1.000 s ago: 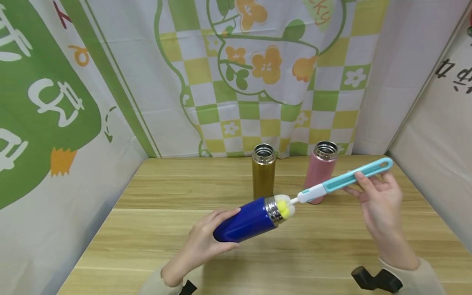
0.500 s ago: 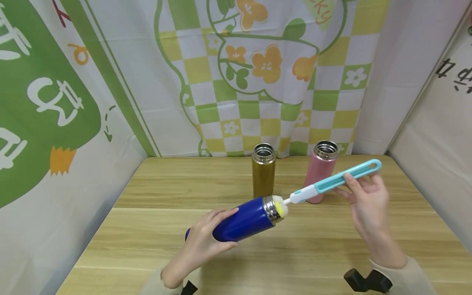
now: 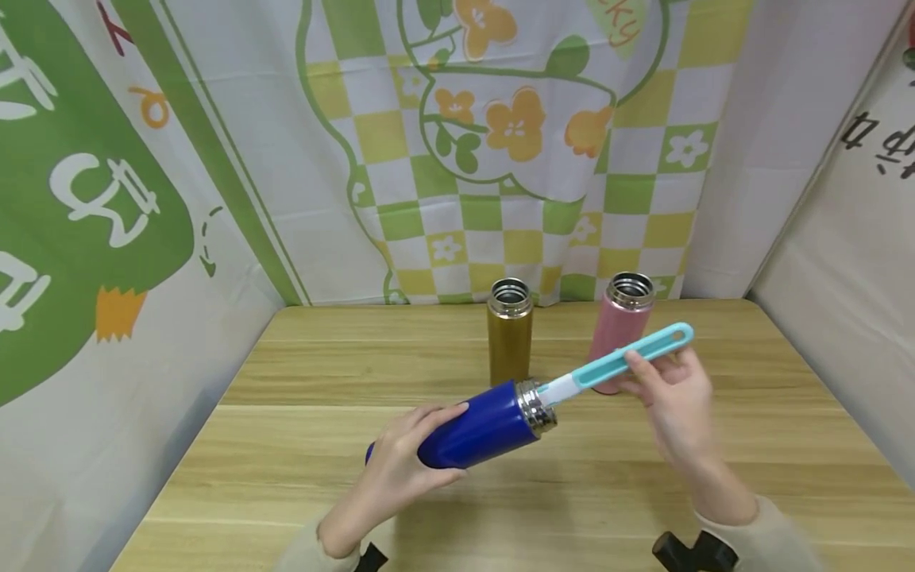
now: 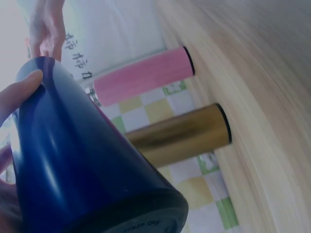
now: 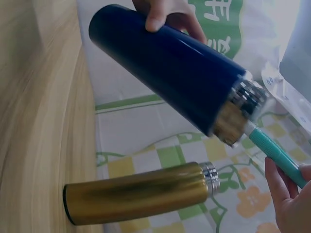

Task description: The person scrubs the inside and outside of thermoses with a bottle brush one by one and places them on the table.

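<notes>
My left hand (image 3: 400, 453) grips a blue thermos bottle (image 3: 479, 427) round its body and holds it tilted above the table, its steel mouth up to the right. In the right wrist view the blue bottle (image 5: 165, 63) shows nearly whole; the left wrist view looks at its base. My right hand (image 3: 675, 397) pinches the teal handle of a bottle brush (image 3: 615, 365). The brush's head is hidden inside the blue bottle, and its white neck sits at the mouth. Behind the blue bottle stands a gold bottle (image 3: 511, 338), with a pink bottle (image 3: 618, 326) behind the brush.
The gold and pink bottles stand upright without lids towards the back of the wooden table (image 3: 322, 357). A patterned cloth (image 3: 522, 222) hangs behind the table, and printed white panels flank it on both sides.
My right hand has moved left and slightly down, pushing the brush into the blue bottle. Its white and yellow sponge head has gone from sight. My left hand and the bottle have barely shifted.
</notes>
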The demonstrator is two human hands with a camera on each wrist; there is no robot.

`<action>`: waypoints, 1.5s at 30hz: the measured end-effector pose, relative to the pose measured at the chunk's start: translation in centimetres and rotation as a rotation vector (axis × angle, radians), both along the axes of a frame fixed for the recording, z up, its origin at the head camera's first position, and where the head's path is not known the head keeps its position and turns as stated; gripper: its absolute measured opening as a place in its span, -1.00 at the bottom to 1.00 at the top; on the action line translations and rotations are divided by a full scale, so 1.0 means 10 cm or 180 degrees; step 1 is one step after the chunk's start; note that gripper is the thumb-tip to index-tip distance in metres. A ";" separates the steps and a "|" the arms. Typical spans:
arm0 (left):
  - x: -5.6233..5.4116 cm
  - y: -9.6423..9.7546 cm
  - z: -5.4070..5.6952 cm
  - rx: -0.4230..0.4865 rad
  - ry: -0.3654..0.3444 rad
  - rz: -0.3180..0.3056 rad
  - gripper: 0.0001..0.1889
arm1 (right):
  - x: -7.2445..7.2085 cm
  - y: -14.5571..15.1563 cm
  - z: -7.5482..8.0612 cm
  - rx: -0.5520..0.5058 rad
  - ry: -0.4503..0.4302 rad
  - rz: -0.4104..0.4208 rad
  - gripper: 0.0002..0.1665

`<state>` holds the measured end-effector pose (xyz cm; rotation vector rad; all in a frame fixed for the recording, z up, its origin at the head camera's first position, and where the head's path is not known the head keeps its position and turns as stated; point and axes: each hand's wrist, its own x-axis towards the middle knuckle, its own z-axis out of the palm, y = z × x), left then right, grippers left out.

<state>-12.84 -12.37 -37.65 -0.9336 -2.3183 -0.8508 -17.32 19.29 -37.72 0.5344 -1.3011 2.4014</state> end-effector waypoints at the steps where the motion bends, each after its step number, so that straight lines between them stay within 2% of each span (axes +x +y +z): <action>1: 0.00 0.01 0.00 0.0010 0.0011 -0.0045 -0.20 | -0.05 0.00 -0.12 0.0023 0.0022 0.0103 -0.59; 2: -0.01 0.03 0.00 0.0021 0.0014 -0.0089 -0.20 | -0.11 0.01 -0.26 0.0080 0.0097 0.0198 -0.54; 3: -0.01 0.05 0.01 0.0035 0.0017 -0.0128 -0.21 | -0.14 0.00 -0.34 0.0076 0.0109 0.0304 -0.51; 5: -0.01 0.07 0.00 0.0049 0.0029 -0.0152 -0.21 | -0.22 -0.01 -0.55 0.0220 0.0030 0.0236 -0.42; 10: -0.01 0.09 -0.01 0.0056 0.0033 -0.0129 -0.21 | -0.43 0.08 -1.10 0.0457 -0.0128 0.0004 -0.36; 12: -0.02 0.10 -0.02 0.0049 0.0034 -0.0133 -0.21 | -0.42 0.09 -1.12 0.0433 -0.0188 -0.0013 -0.36; 14: -0.02 0.10 -0.03 0.0048 0.0049 -0.0145 -0.22 | -0.37 0.06 -1.03 0.0415 -0.0131 0.0025 -0.38; 16: -0.01 0.10 -0.03 0.0049 0.0050 -0.0148 -0.21 | -0.21 -0.04 -0.75 0.0433 -0.0160 0.0011 -0.40; 18: -0.01 0.10 -0.04 0.0055 0.0043 -0.0133 -0.21 | 0.01 -0.19 -0.37 0.0461 -0.0262 -0.0071 -0.44; 19: 0.00 0.10 -0.04 0.0058 0.0032 -0.0122 -0.21 | 0.01 -0.21 -0.35 0.0348 -0.0212 -0.0015 -0.46; 21: 0.00 0.10 -0.04 0.0063 0.0001 -0.0100 -0.21 | 0.19 -0.34 -0.03 0.0282 -0.0326 -0.0077 -0.51; 22: 0.00 0.10 -0.04 0.0069 -0.0007 -0.0098 -0.21 | 0.21 -0.35 0.03 0.0267 -0.0336 -0.0087 -0.52; 25: 0.00 0.08 -0.06 0.0088 -0.0031 -0.0080 -0.20 | -0.09 -0.13 -0.40 0.0019 -0.0049 0.0108 -0.55; 26: 0.01 0.07 -0.06 0.0096 -0.0034 -0.0076 -0.20 | -0.02 -0.15 -0.28 -0.0022 -0.0082 0.0117 -0.56; 27: 0.01 0.06 -0.07 0.0102 -0.0042 -0.0071 -0.20 | -0.13 -0.05 -0.44 -0.0059 0.0009 0.0158 -0.56; 29: 0.01 0.05 -0.07 0.0110 -0.0067 -0.0047 -0.20 | -0.23 0.05 -0.56 -0.0185 0.0053 0.0189 -0.57; 30: 0.02 0.04 -0.08 0.0115 -0.0092 -0.0037 -0.20 | -0.18 0.04 -0.45 -0.0181 0.0063 0.0158 -0.58; 32: 0.02 0.03 -0.08 0.0141 -0.0141 -0.0013 -0.21 | -0.08 -0.02 -0.25 -0.0409 0.0088 0.0245 -0.64; 33: 0.02 0.02 -0.08 0.0148 -0.0148 -0.0004 -0.21 | -0.09 -0.02 -0.23 -0.0380 0.0090 0.0180 -0.65; 34: 0.02 0.02 -0.09 0.0155 -0.0150 0.0005 -0.21 | -0.01 -0.08 -0.09 -0.0405 0.0043 0.0128 -0.67; 36: 0.02 0.01 -0.10 0.0157 -0.0156 0.0023 -0.20 | 0.08 -0.14 0.08 -0.0448 0.0060 0.0094 -0.72; 39: 0.02 -0.01 -0.12 0.0142 -0.0101 0.0037 -0.20 | 0.24 -0.22 0.35 -0.0468 -0.0142 -0.0155 -0.79; 42: 0.02 -0.02 -0.13 0.0123 -0.0092 0.0041 -0.19 | 0.30 -0.23 0.47 -0.0600 -0.0212 -0.0201 -0.81; 45: 0.02 -0.03 -0.15 0.0124 -0.0078 0.0017 -0.19 | 0.32 -0.20 0.52 -0.0611 -0.0284 -0.0259 -0.80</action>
